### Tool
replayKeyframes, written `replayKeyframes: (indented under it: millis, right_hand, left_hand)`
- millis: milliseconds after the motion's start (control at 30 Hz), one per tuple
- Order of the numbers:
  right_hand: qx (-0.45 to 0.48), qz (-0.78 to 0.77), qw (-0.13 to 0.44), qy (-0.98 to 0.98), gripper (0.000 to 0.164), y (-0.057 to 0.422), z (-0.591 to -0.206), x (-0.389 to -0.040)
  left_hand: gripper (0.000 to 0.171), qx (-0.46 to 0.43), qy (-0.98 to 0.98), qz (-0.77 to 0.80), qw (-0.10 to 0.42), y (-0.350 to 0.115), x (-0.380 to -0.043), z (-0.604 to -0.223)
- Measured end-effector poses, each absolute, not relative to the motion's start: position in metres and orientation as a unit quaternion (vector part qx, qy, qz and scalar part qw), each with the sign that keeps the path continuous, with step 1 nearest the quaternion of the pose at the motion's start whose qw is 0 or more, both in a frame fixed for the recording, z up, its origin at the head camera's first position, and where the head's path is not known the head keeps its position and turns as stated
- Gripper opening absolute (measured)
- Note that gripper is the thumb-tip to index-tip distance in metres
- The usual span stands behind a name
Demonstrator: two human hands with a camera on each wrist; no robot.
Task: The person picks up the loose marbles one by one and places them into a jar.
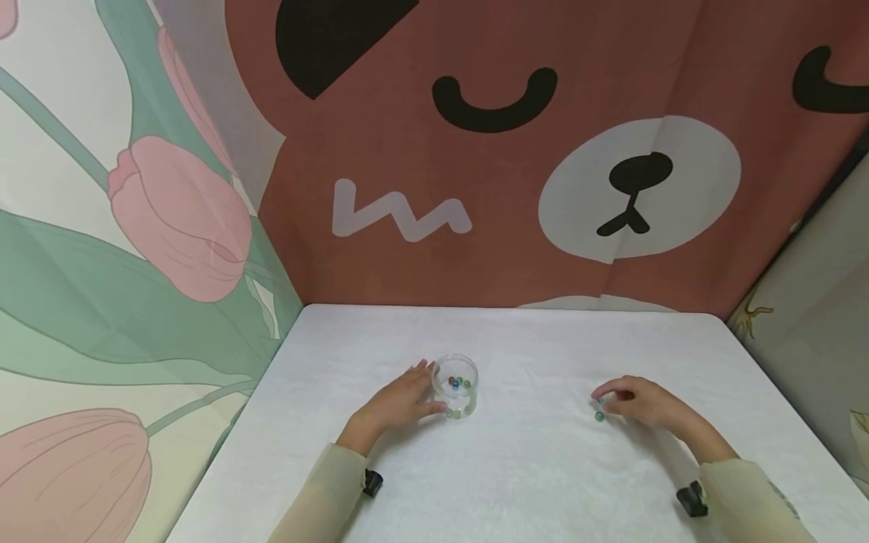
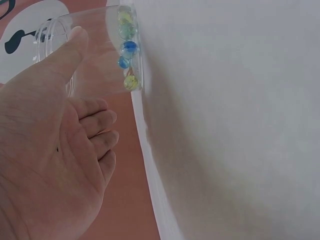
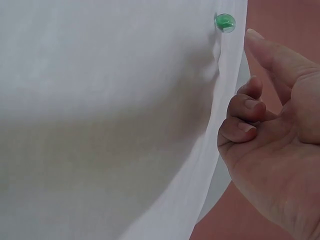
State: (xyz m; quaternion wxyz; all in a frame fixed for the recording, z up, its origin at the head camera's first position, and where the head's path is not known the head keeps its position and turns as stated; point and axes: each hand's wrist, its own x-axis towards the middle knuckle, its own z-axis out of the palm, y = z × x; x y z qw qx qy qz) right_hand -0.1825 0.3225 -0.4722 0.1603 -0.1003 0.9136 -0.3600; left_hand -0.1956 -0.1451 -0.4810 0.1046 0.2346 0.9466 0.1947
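Observation:
A clear plastic jar (image 1: 455, 386) stands on the white table with several glass marbles (image 2: 128, 47) at its bottom, some blue, green and yellow. My left hand (image 1: 400, 400) holds the jar from its left side, thumb in front and fingertips behind the wall. On the right, my right hand (image 1: 641, 403) hovers low over the cloth with its thumb and forefinger apart. A green marble (image 1: 599, 415) lies just beside the fingertips, and a bluish marble (image 1: 600, 400) shows close by the forefinger. In the right wrist view, the green marble (image 3: 225, 23) sits near the thumb tip, not touching it.
A white cloth (image 1: 529, 467) covers the table. Behind it hangs a brown curtain (image 1: 407, 264) with a bear face, and a floral curtain (image 1: 170, 324) lines the left side. Each forearm wears a small black wrist camera (image 1: 692, 499).

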Motion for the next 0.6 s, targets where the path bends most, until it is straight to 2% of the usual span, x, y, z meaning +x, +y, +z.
replayKeyframes:
  millis: [600]
  right_hand:
    - [-0.111,-0.385,0.147,0.904,0.029,0.306,-0.469,-0.181]
  left_hand:
    - [0.088,0.243,0.946,0.195,0.095,-0.145,-0.195,-0.481]
